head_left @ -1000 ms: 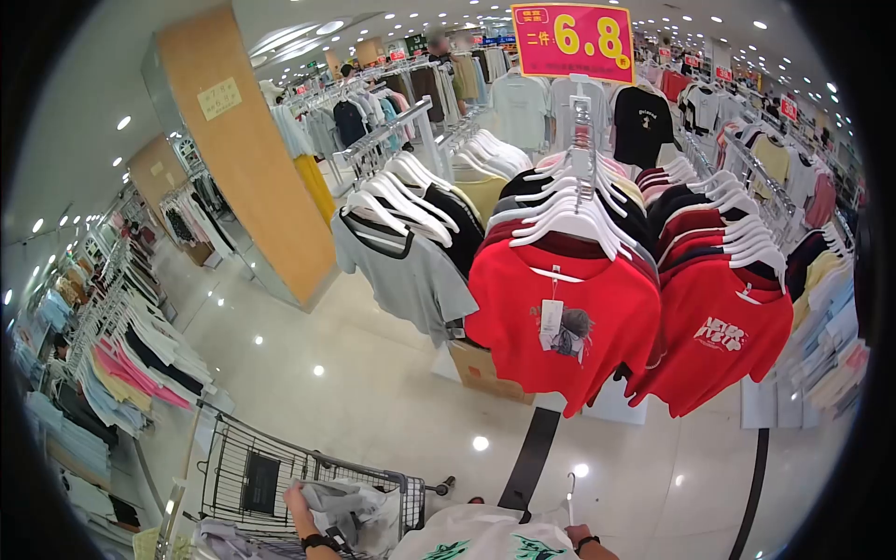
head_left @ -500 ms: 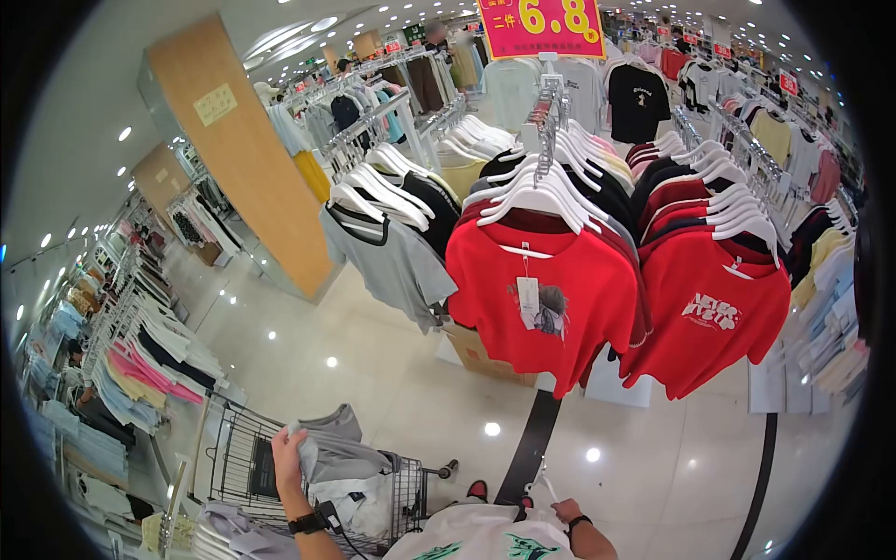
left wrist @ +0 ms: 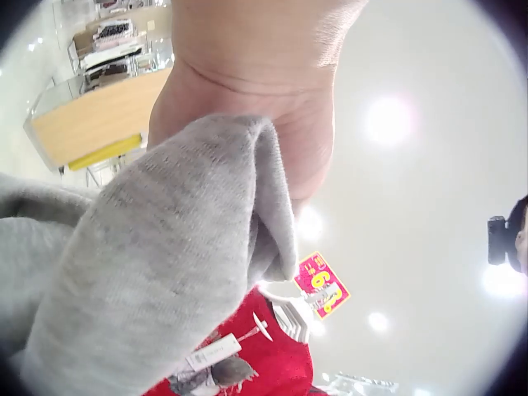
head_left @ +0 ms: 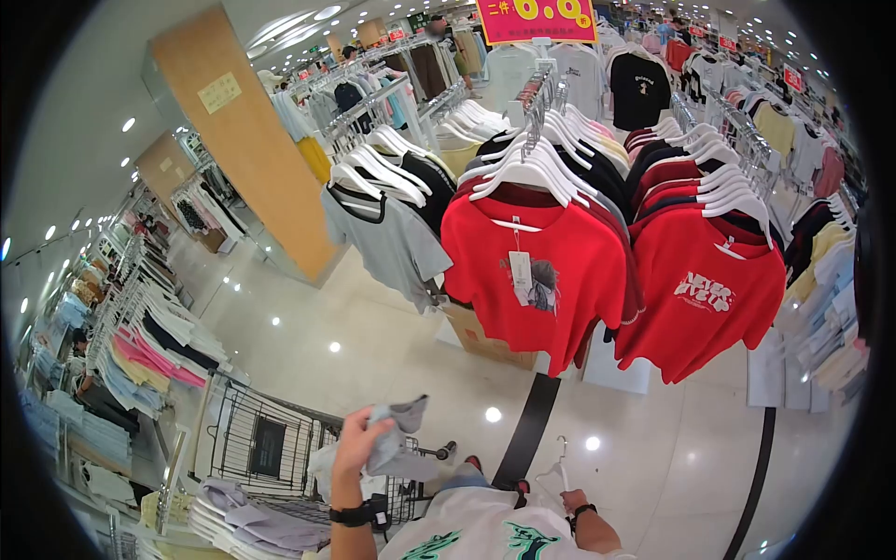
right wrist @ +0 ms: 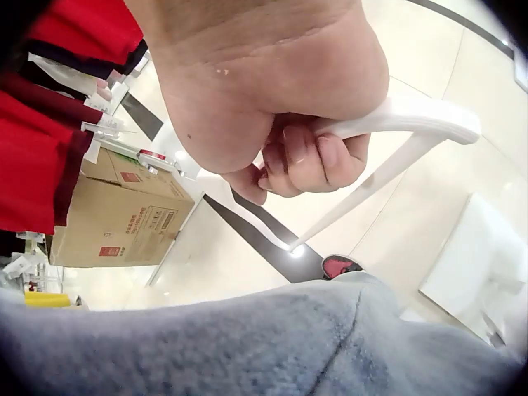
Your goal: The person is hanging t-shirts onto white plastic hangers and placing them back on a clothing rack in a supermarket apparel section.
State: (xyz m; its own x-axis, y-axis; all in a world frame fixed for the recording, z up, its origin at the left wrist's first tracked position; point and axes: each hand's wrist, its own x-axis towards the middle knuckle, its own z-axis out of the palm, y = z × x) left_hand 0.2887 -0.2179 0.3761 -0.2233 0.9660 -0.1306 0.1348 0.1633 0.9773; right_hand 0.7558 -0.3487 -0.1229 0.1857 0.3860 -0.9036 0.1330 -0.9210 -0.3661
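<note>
My left hand (head_left: 355, 448) grips a light grey knit garment (head_left: 397, 441) and holds it up over the shopping cart (head_left: 268, 446). In the left wrist view, the garment's folded fabric (left wrist: 157, 247) hangs in front of the palm and hides the fingers. Low at my right side, my right hand (head_left: 572, 502) grips a white clothes hanger (head_left: 557, 476) by one arm, its metal hook pointing up. The right wrist view shows fingers (right wrist: 309, 161) curled round the white hanger (right wrist: 437, 122), which carries no clothing.
Red T-shirts (head_left: 546, 271) and a grey T-shirt (head_left: 387, 238) hang on racks ahead, with a cardboard box (head_left: 485, 338) beneath. A wooden pillar (head_left: 238, 140) stands to the left. Folded lilac clothes and white hangers (head_left: 252, 518) lie by the cart. Pale floor (head_left: 373, 364) stretches between.
My left hand has lifted the grey garment up from the cart and moved it to the right. The right hand keeps the hanger low, now turned more upright.
</note>
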